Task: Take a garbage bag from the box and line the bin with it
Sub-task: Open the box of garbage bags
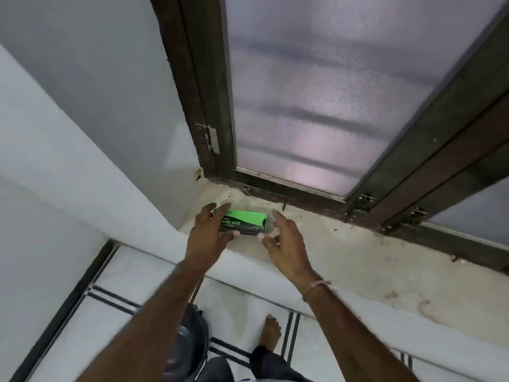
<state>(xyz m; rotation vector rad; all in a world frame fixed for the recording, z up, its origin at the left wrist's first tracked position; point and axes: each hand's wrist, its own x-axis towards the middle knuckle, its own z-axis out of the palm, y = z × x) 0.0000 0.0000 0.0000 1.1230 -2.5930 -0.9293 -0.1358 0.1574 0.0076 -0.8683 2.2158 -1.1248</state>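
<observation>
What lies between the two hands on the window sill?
The green garbage bag box, in the head view: the left hand overlaps its left end, the right hand is just off its right end.

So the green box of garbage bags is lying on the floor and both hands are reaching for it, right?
Not quite. The head view shows the green box lying up on the window ledge instead. The rest is right: the left hand and the right hand are both reaching for it.
</observation>
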